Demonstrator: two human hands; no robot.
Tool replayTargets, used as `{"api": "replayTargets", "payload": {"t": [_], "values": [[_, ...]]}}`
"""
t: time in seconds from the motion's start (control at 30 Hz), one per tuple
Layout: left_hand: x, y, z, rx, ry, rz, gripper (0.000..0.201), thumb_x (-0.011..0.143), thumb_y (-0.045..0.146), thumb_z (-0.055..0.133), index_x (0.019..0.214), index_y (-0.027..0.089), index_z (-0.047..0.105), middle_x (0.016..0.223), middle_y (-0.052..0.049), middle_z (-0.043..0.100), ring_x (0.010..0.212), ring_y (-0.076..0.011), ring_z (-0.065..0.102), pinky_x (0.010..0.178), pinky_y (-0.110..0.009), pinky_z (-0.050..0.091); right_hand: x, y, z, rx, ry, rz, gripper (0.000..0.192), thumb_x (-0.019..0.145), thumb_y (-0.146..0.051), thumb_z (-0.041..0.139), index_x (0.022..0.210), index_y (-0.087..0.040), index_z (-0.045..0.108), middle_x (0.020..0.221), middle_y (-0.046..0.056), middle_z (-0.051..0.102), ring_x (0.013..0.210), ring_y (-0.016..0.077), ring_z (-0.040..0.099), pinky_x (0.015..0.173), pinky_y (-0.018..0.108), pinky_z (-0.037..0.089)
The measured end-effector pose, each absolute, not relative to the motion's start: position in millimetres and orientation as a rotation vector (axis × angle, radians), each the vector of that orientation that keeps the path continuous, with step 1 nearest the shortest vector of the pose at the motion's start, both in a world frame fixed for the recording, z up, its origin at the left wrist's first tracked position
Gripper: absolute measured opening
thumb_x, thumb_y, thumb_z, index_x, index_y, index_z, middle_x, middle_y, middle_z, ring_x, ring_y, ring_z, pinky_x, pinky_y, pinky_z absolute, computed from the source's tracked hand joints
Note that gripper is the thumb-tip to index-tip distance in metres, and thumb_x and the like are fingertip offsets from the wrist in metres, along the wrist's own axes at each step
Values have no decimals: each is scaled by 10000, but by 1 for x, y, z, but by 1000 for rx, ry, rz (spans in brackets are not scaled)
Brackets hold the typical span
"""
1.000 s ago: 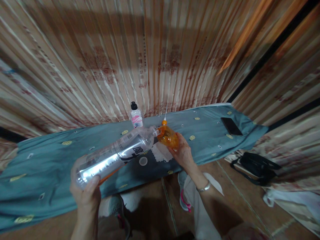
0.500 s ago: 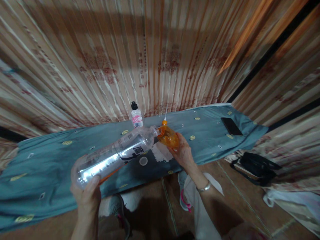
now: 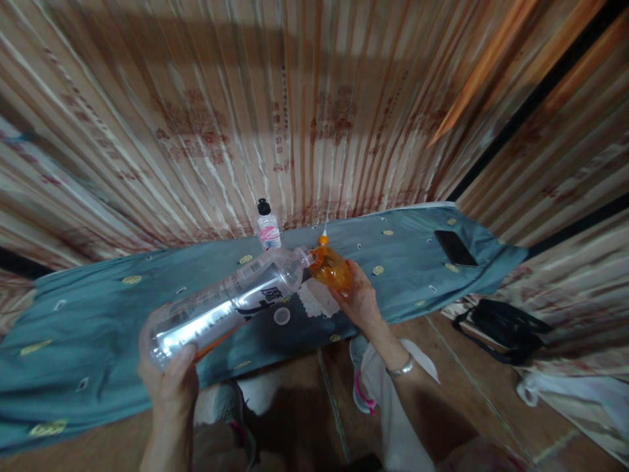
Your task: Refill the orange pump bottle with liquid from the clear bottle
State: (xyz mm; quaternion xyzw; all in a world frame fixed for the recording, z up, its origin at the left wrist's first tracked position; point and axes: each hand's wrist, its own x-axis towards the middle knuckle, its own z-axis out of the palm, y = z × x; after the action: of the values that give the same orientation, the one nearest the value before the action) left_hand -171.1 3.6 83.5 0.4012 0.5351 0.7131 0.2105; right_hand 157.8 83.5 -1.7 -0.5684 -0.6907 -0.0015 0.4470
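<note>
Gripping the base of a large clear plastic bottle (image 3: 223,303), the left hand (image 3: 170,383) holds it tipped nearly on its side above the counter (image 3: 98,308), which is draped in a grey-blue cloth with small yellow marks. The bottle's neck points up and to the right, meeting the top of a small orange bottle (image 3: 330,267) that the right hand (image 3: 361,303) grasps from below and tilts toward it; both hands are closed on their bottles. A round white cap (image 3: 282,316) lies on the cloth just under the clear bottle, beside a pale patch on the fabric. Farther back, near the striped wall, a small bottle with a black cap and pink label (image 3: 268,226) stands upright. A dark phone (image 3: 455,248) lies flat toward the right end of the counter, well apart from the hands. On the floor to the right sits a black bag (image 3: 506,328).
</note>
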Motion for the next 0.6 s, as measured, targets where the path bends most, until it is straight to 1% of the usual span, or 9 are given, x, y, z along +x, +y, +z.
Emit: {"api": "replayTargets", "payload": {"t": [0.13,0.3,0.37,0.5,0.6], "values": [[-168,3,87,1039,1457,1978,572,520,465,842,1018,258,650,1065,-39,664,1001,-283,638,792,-385,553,158,83,-1,-1387,-1717,-30,726,844,-327,716,1477,-132,418,1352,216,647,1271,347,635,1072,557,552],[-167,4,88,977,1424,2022,623,447,439,875,994,226,667,1044,-34,661,967,-245,629,766,-337,540,158,83,0,-1394,-1725,-42,725,836,-327,719,1465,-121,424,1353,224,647,1274,356,635,1065,566,553],[-168,4,87,980,1410,2028,634,443,441,882,998,221,671,1043,-38,662,974,-252,627,794,-354,540,158,83,0,-1404,-1716,-31,721,837,-328,715,1466,-128,424,1355,220,647,1279,353,632,1069,566,549],[-168,3,88,1033,1447,1982,568,519,472,858,1006,257,661,1069,-43,672,1026,-298,630,877,-434,531,158,83,0,-1431,-1713,10,735,841,-351,712,1478,-133,417,1374,222,633,1295,355,620,1084,565,538],[-167,3,88,1025,1484,1968,574,518,498,848,1011,268,665,1050,-42,678,1016,-304,641,942,-469,515,159,83,-1,-1413,-1731,-3,741,848,-368,709,1482,-129,412,1379,221,631,1293,354,621,1080,562,543]]}}
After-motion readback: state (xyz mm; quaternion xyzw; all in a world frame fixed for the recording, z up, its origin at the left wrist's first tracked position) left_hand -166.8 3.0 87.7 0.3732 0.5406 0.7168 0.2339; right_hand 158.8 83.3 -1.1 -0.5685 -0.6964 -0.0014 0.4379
